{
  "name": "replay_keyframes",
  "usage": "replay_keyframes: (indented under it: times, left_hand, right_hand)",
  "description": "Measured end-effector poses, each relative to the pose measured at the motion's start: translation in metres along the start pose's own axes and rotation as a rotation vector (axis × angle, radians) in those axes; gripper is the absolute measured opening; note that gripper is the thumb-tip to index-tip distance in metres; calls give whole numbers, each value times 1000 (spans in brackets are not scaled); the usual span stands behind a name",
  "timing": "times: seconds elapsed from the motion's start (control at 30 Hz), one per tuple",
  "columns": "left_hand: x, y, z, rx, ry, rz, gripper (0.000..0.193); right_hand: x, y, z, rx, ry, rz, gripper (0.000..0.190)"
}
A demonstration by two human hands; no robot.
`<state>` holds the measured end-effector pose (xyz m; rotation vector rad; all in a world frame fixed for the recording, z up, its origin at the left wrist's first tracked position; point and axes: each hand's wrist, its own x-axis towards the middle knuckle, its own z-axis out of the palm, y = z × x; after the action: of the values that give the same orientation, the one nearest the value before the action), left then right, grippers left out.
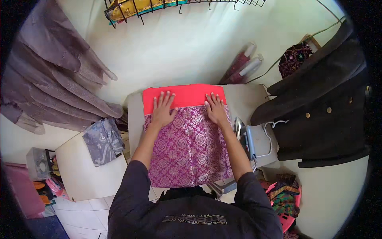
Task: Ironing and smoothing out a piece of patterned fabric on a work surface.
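Observation:
A purple cloth with a silvery pattern and a plain red top band (191,92) lies spread over an ironing board (249,95) and hangs over its near edge. My left hand (163,110) rests flat, fingers spread, across the seam between red band and patterned part, at the left. At the right side my right hand (216,110) lies flat too, fingertips on the red band. Neither hand grips anything. Beside my right forearm a clothes iron (247,139) with a blue body lies on the board, its pale cord trailing to the right.
A dark jacket with gold buttons (319,131) hangs at the right, grey-purple fabric (59,74) at the left. A folded grey patterned cloth (104,142) lies on a white table (92,179). Wrapped rolls (241,67) lean on the wall; a pink basket (286,221) holds clothes; overhead is a wire rack (197,1).

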<state>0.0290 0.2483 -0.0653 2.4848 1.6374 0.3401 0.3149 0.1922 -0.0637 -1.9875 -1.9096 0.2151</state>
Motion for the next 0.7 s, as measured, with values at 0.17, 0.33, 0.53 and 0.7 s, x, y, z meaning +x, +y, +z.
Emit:
replay_keyframes:
  times: [0.17, 0.33, 0.53, 0.7]
  left_hand:
    - [1, 10, -17, 79, -233, 116, 88]
    - [-10, 26, -22, -4, -38, 156, 78]
    - [-105, 67, -22, -49, -40, 295, 71]
    - [-129, 65, -11, -80, -110, 241, 72]
  right_hand:
    - [11, 1, 15, -97, 31, -11, 66]
    - [-20, -26, 0, -93, 167, -80, 61]
    - [-114, -51, 1, -65, 33, -86, 62]
    - [-112, -48, 4, -43, 68, -73, 63]
